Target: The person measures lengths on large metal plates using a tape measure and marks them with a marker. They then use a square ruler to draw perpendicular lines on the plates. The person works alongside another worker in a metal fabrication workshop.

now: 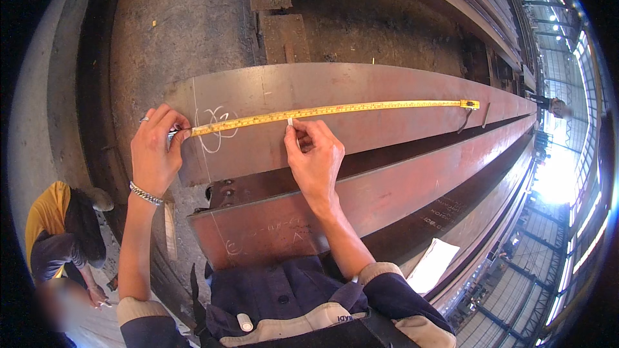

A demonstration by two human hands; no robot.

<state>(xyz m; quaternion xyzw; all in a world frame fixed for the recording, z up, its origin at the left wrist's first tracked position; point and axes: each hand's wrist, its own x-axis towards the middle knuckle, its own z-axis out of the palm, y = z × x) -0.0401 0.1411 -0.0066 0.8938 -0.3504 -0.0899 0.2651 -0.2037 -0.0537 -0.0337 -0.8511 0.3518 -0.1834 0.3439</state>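
A yellow tape measure (pixel 361 108) is drawn out along the top of a reddish-brown steel beam (pixel 387 84), its yellow case lying toward the far right end. My left hand (pixel 157 145) pinches the near end of the tape at a chalk line across the beam, beside looped chalk marks (pixel 216 130). In my right hand (pixel 316 154), between thumb and fingers, is a small white piece of chalk (pixel 290 122). Its tip touches the beam at the tape's lower edge.
A second steel beam (pixel 258 235) with chalk marks lies parallel, nearer my body, with a dark gap between. White paper (pixel 433 264) rests at lower right. More beams (pixel 464 0) are stacked beyond. A person in yellow and dark clothes (pixel 64 232) bends at lower left.
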